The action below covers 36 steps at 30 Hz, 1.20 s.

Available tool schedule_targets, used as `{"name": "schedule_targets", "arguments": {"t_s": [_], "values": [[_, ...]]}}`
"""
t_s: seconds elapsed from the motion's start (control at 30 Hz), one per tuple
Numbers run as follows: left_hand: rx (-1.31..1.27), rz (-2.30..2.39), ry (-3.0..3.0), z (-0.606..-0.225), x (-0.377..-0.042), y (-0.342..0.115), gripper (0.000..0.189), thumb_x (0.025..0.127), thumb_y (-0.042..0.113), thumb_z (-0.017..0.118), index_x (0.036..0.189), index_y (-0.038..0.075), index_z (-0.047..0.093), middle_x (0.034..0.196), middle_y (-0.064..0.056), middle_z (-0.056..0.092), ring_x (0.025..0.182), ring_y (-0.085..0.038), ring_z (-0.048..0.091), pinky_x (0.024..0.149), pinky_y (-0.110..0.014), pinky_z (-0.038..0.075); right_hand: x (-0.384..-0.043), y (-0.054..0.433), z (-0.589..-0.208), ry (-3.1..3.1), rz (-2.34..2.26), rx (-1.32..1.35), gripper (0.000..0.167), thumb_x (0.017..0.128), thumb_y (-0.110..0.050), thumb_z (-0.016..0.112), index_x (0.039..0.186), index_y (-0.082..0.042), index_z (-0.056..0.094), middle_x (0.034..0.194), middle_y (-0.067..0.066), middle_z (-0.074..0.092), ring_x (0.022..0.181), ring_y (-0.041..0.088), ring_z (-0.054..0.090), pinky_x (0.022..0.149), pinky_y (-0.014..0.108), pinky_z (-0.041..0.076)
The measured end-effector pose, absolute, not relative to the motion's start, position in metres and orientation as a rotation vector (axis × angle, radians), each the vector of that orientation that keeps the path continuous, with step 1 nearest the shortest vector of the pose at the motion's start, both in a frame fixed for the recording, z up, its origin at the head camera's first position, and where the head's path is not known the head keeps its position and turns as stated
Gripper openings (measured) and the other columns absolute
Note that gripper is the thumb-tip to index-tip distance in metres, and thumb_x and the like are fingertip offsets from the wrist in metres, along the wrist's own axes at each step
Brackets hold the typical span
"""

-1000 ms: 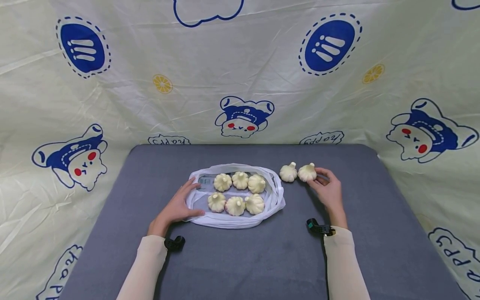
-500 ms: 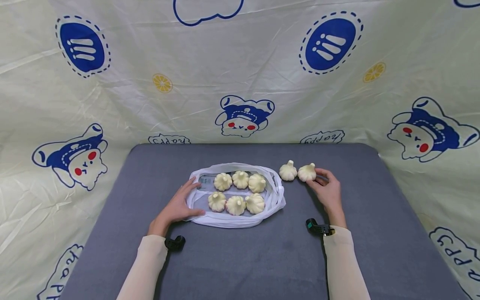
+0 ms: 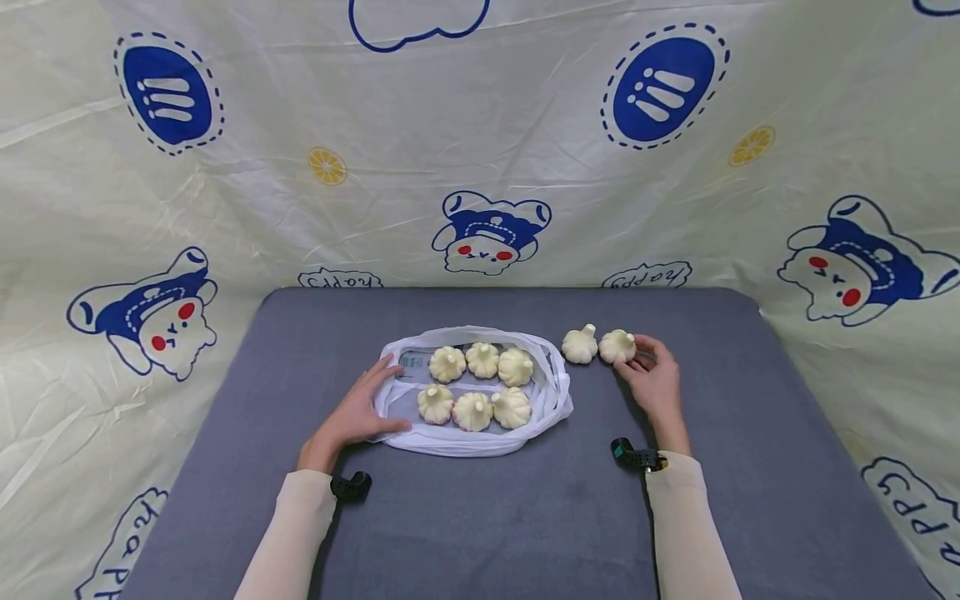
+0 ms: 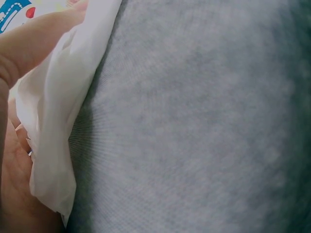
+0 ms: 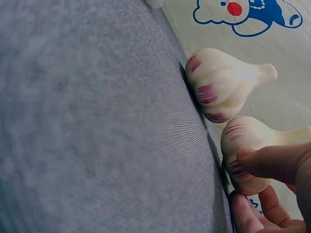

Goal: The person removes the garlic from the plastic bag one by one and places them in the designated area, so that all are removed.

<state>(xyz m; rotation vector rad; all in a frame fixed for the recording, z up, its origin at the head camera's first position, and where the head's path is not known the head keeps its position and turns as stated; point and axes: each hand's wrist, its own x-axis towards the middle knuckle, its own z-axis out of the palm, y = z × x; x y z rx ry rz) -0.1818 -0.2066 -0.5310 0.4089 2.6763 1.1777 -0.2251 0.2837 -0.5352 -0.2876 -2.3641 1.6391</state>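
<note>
In the head view a white plastic bag lies with its mouth spread wide, and several garlic bulbs sit inside in two rows. My left hand holds the bag's left end, thumb at the near rim and fingers at the far side. The left wrist view shows the thumb against the white plastic. Right of the bag, my right hand pinches a garlic bulb between thumb and fingers, low on the table. Another garlic bulb stands just to its left, purple-streaked in the right wrist view.
Grey cloth covers the table, whose far edge runs behind the bag. A pale printed curtain hangs behind and at both sides. Each wrist wears a black camera band.
</note>
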Motion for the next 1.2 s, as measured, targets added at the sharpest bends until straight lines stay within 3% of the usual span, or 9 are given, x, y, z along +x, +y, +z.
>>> {"name": "schedule_targets", "arguments": {"t_s": [0.13, 0.47, 0.87, 1.2], "values": [[0.407, 1.182, 2.675, -0.5319, -0.1818, -0.2068, 0.094, 0.076, 0.037, 0.089, 0.155, 0.012, 0.045, 0.173, -0.011, 0.018, 0.158, -0.045, 0.011, 0.123, -0.072, 0.011, -0.2244, 0.2829, -0.5332, -2.409, 1.595, -0.286, 0.056, 0.091, 0.005, 0.071, 0.143, 0.004, 0.05, 0.138, 0.025, 0.052, 0.129, 0.036, 0.058, 0.094, 0.01, 0.05], [0.442, 1.192, 2.685, -0.5338, -0.1832, -0.2069, 0.095, 0.076, 0.035, 0.09, 0.155, 0.009, 0.045, 0.172, -0.013, 0.019, 0.158, -0.045, 0.013, 0.125, -0.068, 0.008, -0.2196, 0.287, -0.5298, -2.497, 1.491, -0.266, 0.06, 0.091, 0.0, 0.075, 0.145, 0.002, 0.049, 0.145, 0.027, 0.049, 0.124, 0.042, 0.061, 0.076, 0.001, 0.041], [0.461, 1.184, 2.69, -0.5357, -0.1844, -0.2064, 0.094, 0.076, 0.035, 0.089, 0.155, 0.008, 0.045, 0.172, -0.014, 0.019, 0.158, -0.041, 0.014, 0.128, -0.062, 0.005, -0.2209, 0.2871, -0.5305, -2.478, 1.516, -0.243, 0.052, 0.092, 0.002, 0.072, 0.14, 0.001, 0.054, 0.139, 0.024, 0.056, 0.121, 0.039, 0.062, 0.078, 0.0, 0.044], [0.461, 1.177, 2.697, -0.5342, -0.1838, -0.2059, 0.094, 0.076, 0.035, 0.089, 0.154, 0.007, 0.045, 0.172, -0.015, 0.02, 0.158, -0.042, 0.015, 0.128, -0.063, 0.006, -0.2235, 0.2875, -0.5313, -2.496, 1.513, -0.219, 0.055, 0.092, 0.005, 0.071, 0.143, 0.002, 0.051, 0.141, 0.025, 0.053, 0.123, 0.039, 0.061, 0.077, -0.001, 0.043]]}}
